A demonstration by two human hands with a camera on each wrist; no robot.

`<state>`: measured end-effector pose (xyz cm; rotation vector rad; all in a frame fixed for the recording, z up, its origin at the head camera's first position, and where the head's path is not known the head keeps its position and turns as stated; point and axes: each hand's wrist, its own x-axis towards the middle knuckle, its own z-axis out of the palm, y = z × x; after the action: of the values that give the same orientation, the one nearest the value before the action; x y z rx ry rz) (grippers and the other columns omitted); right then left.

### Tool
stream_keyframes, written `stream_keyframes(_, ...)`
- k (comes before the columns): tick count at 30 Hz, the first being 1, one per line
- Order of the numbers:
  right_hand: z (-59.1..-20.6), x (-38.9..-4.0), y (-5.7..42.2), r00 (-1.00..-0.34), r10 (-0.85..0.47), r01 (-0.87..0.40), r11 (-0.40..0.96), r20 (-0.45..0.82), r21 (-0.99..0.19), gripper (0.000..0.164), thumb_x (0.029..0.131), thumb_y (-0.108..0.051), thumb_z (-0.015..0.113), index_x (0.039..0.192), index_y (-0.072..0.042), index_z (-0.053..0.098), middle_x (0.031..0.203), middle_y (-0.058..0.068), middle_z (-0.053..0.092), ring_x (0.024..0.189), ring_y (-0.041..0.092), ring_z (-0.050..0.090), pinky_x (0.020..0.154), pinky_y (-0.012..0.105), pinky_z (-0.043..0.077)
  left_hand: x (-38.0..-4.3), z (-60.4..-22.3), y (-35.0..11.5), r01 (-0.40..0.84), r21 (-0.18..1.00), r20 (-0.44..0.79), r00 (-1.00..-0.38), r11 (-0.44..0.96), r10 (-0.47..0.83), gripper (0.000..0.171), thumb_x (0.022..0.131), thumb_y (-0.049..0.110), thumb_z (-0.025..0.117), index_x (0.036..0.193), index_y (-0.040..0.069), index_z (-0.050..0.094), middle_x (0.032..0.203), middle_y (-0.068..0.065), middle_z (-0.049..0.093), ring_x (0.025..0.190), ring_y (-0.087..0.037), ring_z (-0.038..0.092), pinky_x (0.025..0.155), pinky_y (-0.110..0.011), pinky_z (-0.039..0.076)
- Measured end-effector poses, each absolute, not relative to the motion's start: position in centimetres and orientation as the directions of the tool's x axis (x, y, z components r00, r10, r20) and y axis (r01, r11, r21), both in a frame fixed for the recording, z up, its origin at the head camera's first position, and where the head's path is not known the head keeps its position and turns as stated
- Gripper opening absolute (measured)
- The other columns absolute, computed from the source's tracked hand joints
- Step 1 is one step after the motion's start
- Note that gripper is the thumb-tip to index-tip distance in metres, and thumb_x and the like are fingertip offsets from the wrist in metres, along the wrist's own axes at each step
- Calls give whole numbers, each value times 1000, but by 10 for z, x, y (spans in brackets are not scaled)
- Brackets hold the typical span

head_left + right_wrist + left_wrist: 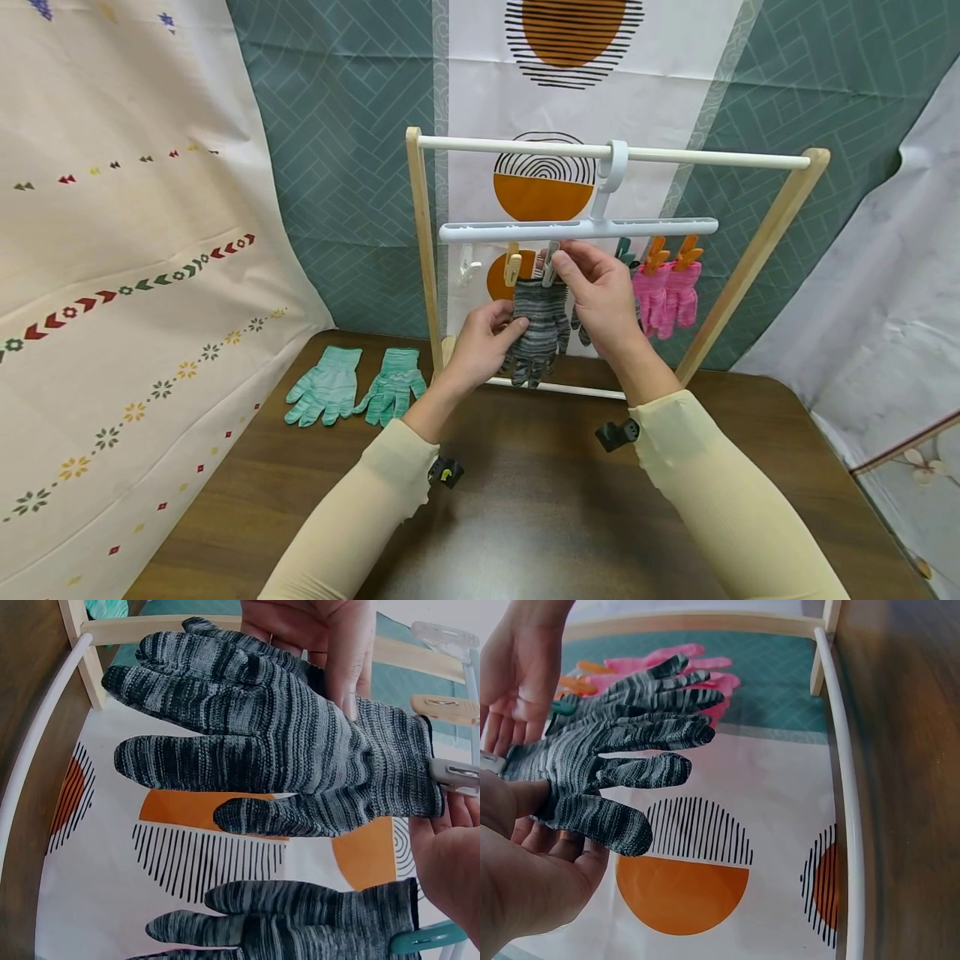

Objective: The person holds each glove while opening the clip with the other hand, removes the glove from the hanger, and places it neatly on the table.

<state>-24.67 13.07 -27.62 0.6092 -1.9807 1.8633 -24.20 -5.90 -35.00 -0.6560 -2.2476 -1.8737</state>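
Note:
A grey-and-black striped glove (pixel 538 321) hangs fingers down below the white hanger (pixel 525 232). My left hand (pixel 483 346) pinches this glove between thumb and fingers along its left side. Up at the cuff, my right hand (pixel 603 292) pinches a grey clothespin (pixel 454 774), whose jaws overlap the cuff edge in the right wrist view. A matching striped glove (pixel 315 919) hangs beside it from a dark teal clothespin (pixel 427 937), mostly behind my right hand in the head view. Left of the grey clothespin hangs a beige clothespin (pixel 513 265).
Pink gloves (pixel 666 296) hang from orange clothespins (pixel 657 254) at the right. A white clothespin (pixel 468 267) dangles at the hanger's left end. The wooden rack (pixel 422 242) carries the hanger on its top rod. Two green gloves (pixel 326 387) lie on the brown table (pixel 510 500).

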Motion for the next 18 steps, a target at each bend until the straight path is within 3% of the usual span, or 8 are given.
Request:
stream_keyframes(6,-277,-248,129,-851,-58,-524,28,522,-851,38,107,-20,68,137,3,67,126,8,72,122,21,62,116,40,44,-241,-353,-61,403,902,364,-902,154,231,28,108,13,63,130,-4,67,120,-15,75,106,-26,72,93,-40,58)
stream_keyframes(12,-278,-249,130,-845,-67,-533,27,530,-846,40,107,-22,67,139,1,67,127,14,72,121,21,64,115,39,45,-241,-357,-64,394,907,355,-905,150,235,27,108,11,63,130,-4,67,119,-15,76,104,-26,73,92,-40,58)
stream_keyframes(18,-277,-248,131,-849,-70,-527,17,525,-850,41,107,-22,67,139,2,66,124,9,73,121,22,64,115,39,45,-240,-365,-68,402,903,363,-903,151,231,25,107,9,64,128,-4,68,117,-16,77,103,-27,73,92,-41,58)
